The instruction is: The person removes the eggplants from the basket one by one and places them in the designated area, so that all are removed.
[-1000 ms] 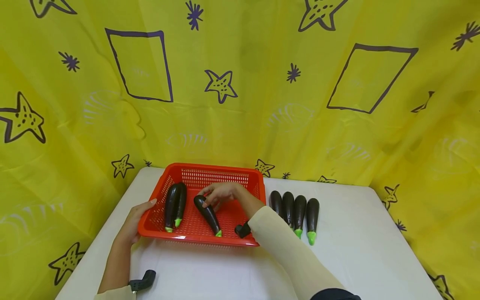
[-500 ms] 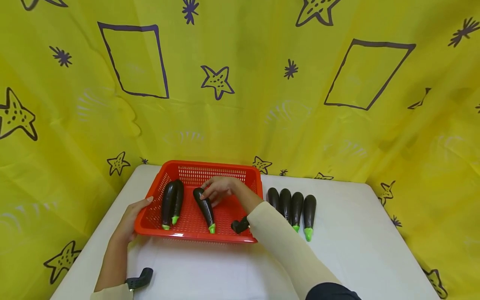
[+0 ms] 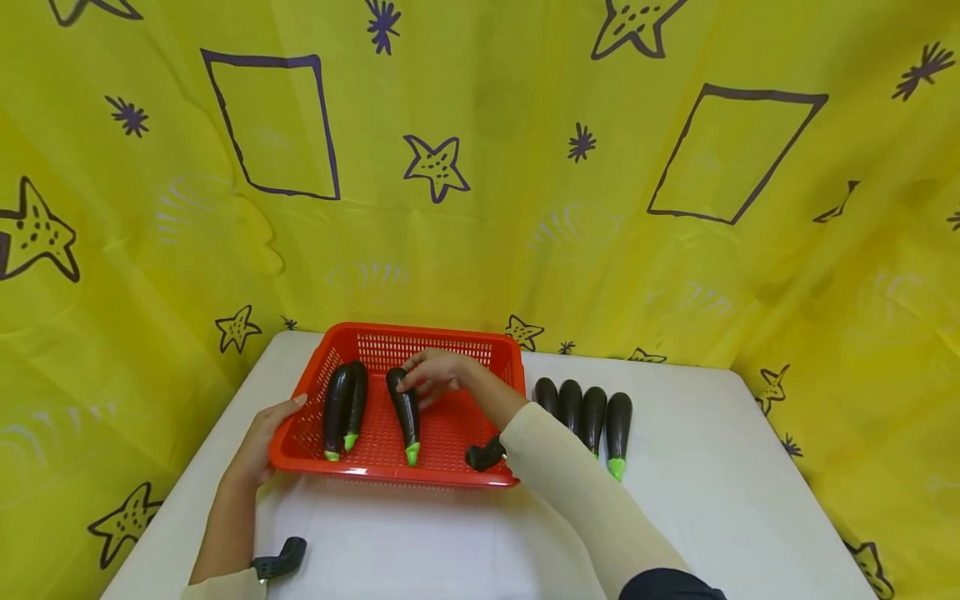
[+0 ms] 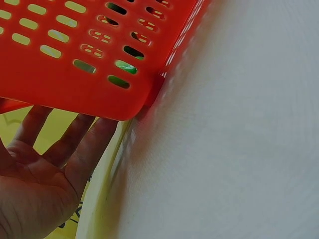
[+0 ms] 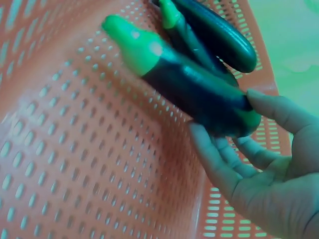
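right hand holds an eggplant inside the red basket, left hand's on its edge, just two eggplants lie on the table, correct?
The count on the table is wrong: the head view shows four eggplants there, not two. The right hand holds one eggplant inside the red basket, with the left hand on its edge.

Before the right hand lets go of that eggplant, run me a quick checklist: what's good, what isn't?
1. Right hand pinching the held eggplant near its thick end: ok.
2. Left hand holding the red basket at its left rim: ok.
3. Held eggplant within the basket walls, green tip toward the front: ok.
4. Gap between it and the pair of eggplants on the left: ok, visible in the head view.
5. Its full weight on the basket floor: cannot tell.
6. All eggplants in the basket: not ok, four eggplants lie outside.
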Motion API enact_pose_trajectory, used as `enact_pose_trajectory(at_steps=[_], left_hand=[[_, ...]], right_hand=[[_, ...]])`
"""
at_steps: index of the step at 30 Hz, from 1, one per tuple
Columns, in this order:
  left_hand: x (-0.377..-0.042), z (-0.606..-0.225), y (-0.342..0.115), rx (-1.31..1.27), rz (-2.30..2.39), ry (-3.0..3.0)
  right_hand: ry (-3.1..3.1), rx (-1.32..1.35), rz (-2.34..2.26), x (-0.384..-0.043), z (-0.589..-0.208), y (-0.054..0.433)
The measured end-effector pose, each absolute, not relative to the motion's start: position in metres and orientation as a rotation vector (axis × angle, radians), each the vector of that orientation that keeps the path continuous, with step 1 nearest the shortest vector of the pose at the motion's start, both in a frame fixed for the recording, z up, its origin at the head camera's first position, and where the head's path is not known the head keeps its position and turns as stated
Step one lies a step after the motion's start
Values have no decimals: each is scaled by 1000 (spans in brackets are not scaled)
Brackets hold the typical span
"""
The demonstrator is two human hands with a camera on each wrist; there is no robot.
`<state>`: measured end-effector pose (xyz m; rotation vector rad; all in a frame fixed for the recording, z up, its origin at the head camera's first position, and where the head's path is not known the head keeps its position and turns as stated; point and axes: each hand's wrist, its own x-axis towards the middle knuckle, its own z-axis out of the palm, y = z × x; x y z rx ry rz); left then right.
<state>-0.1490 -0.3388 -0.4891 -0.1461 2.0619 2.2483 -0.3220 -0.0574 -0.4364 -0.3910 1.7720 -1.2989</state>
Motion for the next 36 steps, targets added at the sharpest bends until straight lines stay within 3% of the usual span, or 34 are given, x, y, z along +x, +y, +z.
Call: enact_pose_trajectory(at_steps=[21,36], left_hand=[[-150,-487,-336,-167,2230,2072],[-151,-486,-336,-187,2213,2082]], right_hand=[[1880,-221,-1389,-305,-413,-35],[1854,-303,-1398,-293,-397,-16]])
